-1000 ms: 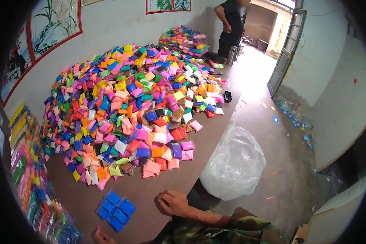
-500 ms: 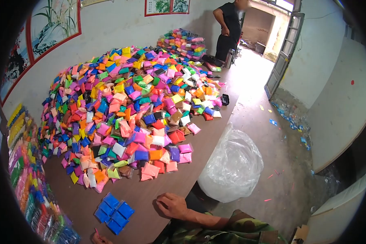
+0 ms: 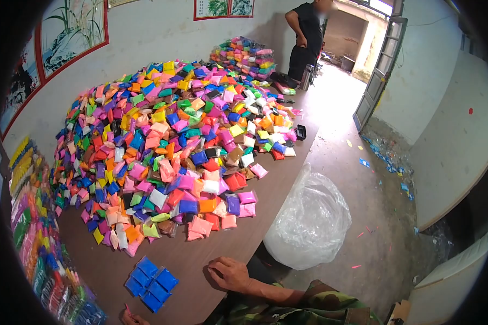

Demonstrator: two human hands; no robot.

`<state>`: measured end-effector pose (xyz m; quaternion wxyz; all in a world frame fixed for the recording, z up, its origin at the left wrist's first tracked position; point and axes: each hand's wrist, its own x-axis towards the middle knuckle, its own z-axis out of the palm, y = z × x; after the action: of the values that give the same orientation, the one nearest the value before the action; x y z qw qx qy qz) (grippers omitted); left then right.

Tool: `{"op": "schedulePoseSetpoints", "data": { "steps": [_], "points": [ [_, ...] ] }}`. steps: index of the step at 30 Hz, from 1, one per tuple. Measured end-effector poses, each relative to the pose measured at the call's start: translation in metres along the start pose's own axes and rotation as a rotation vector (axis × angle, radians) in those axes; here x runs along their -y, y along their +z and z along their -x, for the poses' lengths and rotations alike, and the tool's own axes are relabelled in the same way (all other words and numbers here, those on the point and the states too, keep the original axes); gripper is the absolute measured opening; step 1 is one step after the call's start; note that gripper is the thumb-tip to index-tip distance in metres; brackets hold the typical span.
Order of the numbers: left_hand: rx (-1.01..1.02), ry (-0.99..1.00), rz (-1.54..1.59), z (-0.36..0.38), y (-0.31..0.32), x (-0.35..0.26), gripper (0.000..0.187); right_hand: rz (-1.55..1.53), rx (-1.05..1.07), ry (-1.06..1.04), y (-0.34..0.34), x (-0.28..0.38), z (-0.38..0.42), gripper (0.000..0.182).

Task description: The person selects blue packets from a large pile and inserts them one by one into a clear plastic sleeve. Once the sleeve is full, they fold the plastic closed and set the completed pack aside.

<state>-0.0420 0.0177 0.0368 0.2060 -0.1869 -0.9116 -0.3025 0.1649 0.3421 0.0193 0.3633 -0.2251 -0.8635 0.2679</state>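
My right hand [image 3: 230,274] rests palm-down on the brown table [image 3: 195,303] near its edge, fingers loosely bent, thumb apart, nothing in it. Only a small part of my left hand [image 3: 134,319] shows at the bottom edge. A thin pinkish-red piece [image 3: 127,308] sticks up at its fingers; what it is I cannot make out. Between the hands and a little farther off lie several flat blue packets [image 3: 152,284], set side by side in two rows. Beyond them rises a big heap of small, many-coloured packets [image 3: 168,146].
Bundled colourful packets [image 3: 38,233] line the left side, with another stack [image 3: 244,57] at the far end. A clear plastic bag [image 3: 309,222] bulges beside the table's right edge. A person [image 3: 306,40] stands by a flask [image 3: 307,77] near the open door [image 3: 379,70].
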Motion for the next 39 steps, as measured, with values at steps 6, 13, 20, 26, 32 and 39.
{"op": "schedulePoseSetpoints", "data": {
  "steps": [6, 13, 20, 26, 32, 39],
  "points": [
    [-0.040, 0.030, -0.003, 0.003, 0.006, 0.011, 0.027, 0.011, 0.001, 0.003, 0.003, -0.003, 0.002, 0.015],
    [0.006, -0.027, -0.014, 0.001, 0.000, 0.005, 0.030, -0.004, -0.015, 0.030, 0.004, -0.001, 0.004, 0.014],
    [0.033, -0.016, 0.006, 0.012, 0.019, 0.050, 0.037, -0.015, -0.028, 0.056, 0.001, 0.005, -0.002, 0.010],
    [-0.009, -0.050, 0.013, 0.010, 0.018, 0.035, 0.035, -0.036, 0.004, 0.055, 0.001, 0.004, -0.010, 0.012],
    [-0.003, -0.120, 0.041, 0.010, 0.016, 0.030, 0.028, -0.061, 0.238, 0.103, -0.009, 0.010, -0.030, 0.018],
    [-0.001, -0.143, 0.055, 0.009, 0.018, 0.030, 0.026, 0.033, 0.143, -0.102, -0.006, -0.001, -0.119, 0.020]
  ]
}}
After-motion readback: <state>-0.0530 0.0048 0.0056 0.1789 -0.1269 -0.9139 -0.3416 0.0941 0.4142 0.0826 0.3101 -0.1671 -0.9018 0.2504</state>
